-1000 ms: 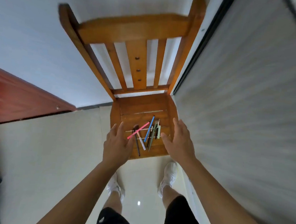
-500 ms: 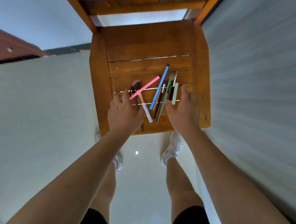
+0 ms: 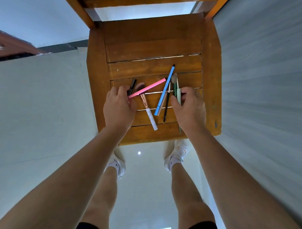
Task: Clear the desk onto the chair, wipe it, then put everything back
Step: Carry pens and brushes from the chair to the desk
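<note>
Left hand [image 3: 119,105] pinches pink pen [image 3: 147,87]; right hand [image 3: 190,108] grips green brushes [image 3: 178,95] on chair [image 3: 151,43]

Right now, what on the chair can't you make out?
Head view.
Near end of pink pen: hidden by fingers of the left hand.
Lower ends of green brushes: under the right hand.
Top of chair backrest: cut off by the upper edge.
Desk: out of frame.

Pens and brushes [image 3: 163,90] lie on the chair seat [image 3: 151,43], between both hands.

Carrier: slatted wooden chair seat [image 3: 151,43], upper centre, on pale floor tiles [image 3: 40,97].
Seat, left: pink pen [image 3: 148,87] crossing white-handled brush [image 3: 149,112]; short black pen [image 3: 132,86].
Seat, right: blue pen [image 3: 164,91], thin black pen [image 3: 166,104], green brushes [image 3: 177,91].
</note>
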`<state>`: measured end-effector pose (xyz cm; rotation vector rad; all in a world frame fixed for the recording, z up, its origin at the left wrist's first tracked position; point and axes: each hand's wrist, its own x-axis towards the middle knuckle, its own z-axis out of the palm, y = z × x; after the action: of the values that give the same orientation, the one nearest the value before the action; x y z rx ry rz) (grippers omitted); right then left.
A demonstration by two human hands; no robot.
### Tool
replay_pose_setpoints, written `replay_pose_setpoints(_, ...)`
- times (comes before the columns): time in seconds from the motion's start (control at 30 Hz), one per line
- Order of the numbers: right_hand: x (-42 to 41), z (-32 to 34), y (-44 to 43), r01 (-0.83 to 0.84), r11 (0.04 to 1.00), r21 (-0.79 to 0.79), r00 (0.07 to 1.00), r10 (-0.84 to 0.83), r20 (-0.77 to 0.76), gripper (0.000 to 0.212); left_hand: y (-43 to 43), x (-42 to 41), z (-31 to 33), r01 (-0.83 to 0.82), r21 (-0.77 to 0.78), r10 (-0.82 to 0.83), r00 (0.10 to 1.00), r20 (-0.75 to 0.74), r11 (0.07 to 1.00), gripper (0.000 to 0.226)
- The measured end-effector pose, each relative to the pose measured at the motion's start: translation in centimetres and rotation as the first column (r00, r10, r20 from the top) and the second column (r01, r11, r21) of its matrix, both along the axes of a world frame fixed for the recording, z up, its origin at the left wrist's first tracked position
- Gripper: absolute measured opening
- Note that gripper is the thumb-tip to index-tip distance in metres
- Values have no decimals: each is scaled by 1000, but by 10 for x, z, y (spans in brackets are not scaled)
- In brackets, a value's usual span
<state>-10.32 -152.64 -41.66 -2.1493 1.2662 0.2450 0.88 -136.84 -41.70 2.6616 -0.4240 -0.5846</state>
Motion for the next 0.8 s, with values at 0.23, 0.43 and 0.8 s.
replay_pose_setpoints(0.23, 0, -2, 1, 65, 997, 37, 995, -68, 78, 27, 8, 7, 2, -81, -43, 80, 996, -33, 996, 34)
replay_pose_setpoints(0.43, -4, 1, 1, 53, 999, 1, 997, -53, 50, 26, 11, 13, 5, -171, -76, 164, 983, -88, 982, 31)
replay_pose_setpoints(0.8, -6, 1, 8, 19, 1000, -4, 1000, -19, -14, 24, 24, 1, 10, -153, -113, 148, 987, -54, 982, 34)
